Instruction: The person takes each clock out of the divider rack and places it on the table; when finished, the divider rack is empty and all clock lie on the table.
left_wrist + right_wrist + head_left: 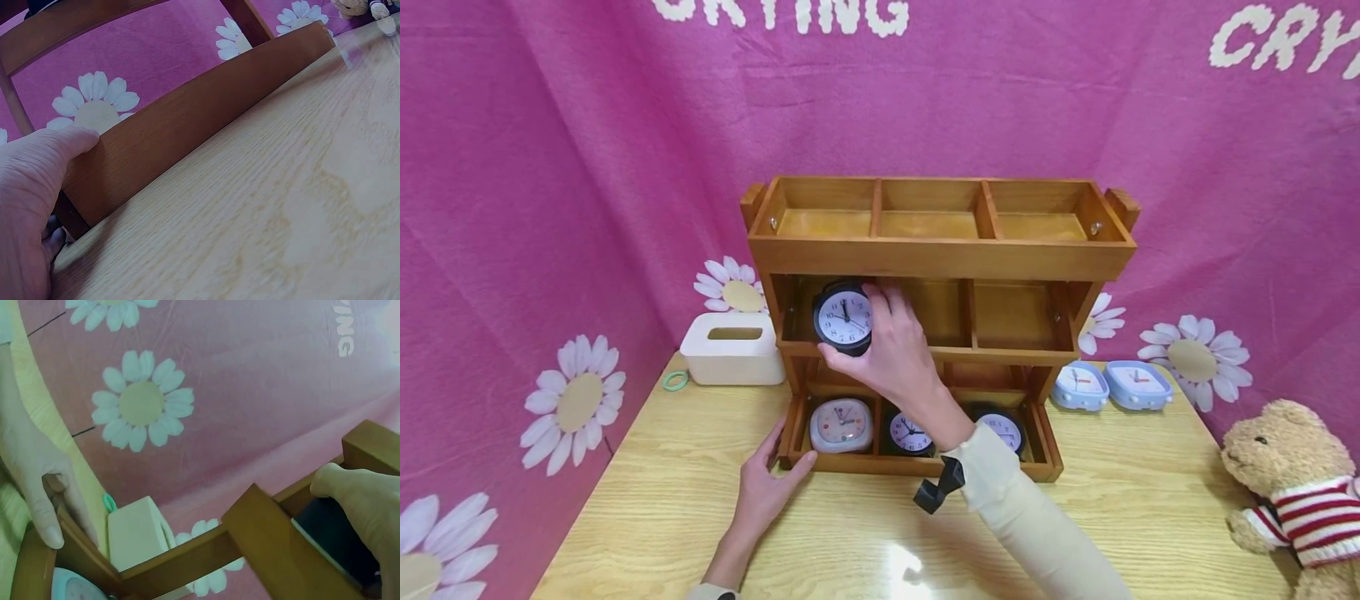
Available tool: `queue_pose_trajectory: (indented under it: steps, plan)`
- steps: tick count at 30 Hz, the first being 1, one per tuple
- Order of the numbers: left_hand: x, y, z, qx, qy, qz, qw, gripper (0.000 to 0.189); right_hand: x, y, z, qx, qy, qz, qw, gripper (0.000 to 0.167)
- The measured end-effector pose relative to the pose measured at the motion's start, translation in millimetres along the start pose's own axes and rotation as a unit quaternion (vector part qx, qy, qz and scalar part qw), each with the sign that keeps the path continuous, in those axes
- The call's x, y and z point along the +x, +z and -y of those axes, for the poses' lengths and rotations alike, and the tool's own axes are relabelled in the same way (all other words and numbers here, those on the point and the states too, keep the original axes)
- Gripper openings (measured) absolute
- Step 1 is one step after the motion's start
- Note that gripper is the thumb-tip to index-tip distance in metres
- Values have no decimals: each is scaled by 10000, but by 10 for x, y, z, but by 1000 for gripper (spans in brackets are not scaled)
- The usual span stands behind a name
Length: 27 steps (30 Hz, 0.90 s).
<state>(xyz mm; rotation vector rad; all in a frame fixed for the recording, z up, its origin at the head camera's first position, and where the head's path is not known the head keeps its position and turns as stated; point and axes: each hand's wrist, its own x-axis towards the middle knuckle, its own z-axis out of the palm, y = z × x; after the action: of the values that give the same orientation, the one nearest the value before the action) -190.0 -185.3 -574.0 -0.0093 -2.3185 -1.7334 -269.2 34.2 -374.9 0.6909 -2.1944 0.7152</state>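
A three-tier wooden shelf (pixel 940 260) stands on the table. In its middle tier, at the left compartment, my right hand (pixel 895 346) grips a round black alarm clock (pixel 845 318) by its right side, dial facing me. My left hand (pixel 760 492) holds the lower left corner of the shelf. In the left wrist view its thumb (pixel 78 141) lies on the front board (pixel 187 119). Along the bottom tier sit a pale square alarm clock (pixel 841 425), a black round clock (pixel 908 433) and another dark-rimmed clock (pixel 1002 432), partly hidden by my right arm.
Left of the shelf stand a white tissue box (pixel 730 358) and a green ring (pixel 675 381). Two light blue clocks (pixel 1138 385) lie to the right. A teddy bear (pixel 1292 475) in a striped shirt sits at the right edge. A pink curtain (pixel 1000 100) hangs behind.
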Motion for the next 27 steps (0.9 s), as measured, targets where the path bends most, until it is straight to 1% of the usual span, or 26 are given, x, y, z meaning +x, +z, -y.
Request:
queue_pose_trajectory:
  steps: [2,5,9,12,19,27]
  plan:
    - [-4,-3,-4,-5,0,19,10000,82,-17,6,-36,207,-30,-14,9998,93]
    - [-7,-5,-4,-23,-25,31,10000,82,-38,5,-68,513,54,-53,9987,95]
    - [-4,-6,0,-37,-76,31,10000,83,-62,-8,-88,942,367,-86,9948,92]
    - [-5,-4,5,-14,-84,29,10000,83,-73,-27,-102,1150,575,-118,9916,88]
    - [-15,0,3,5,-99,28,9999,83,-125,-126,-163,1249,878,-283,9879,84]
    - [-12,-4,-3,-48,-92,34,9999,83,-272,-339,-196,1281,1197,-256,9842,84]
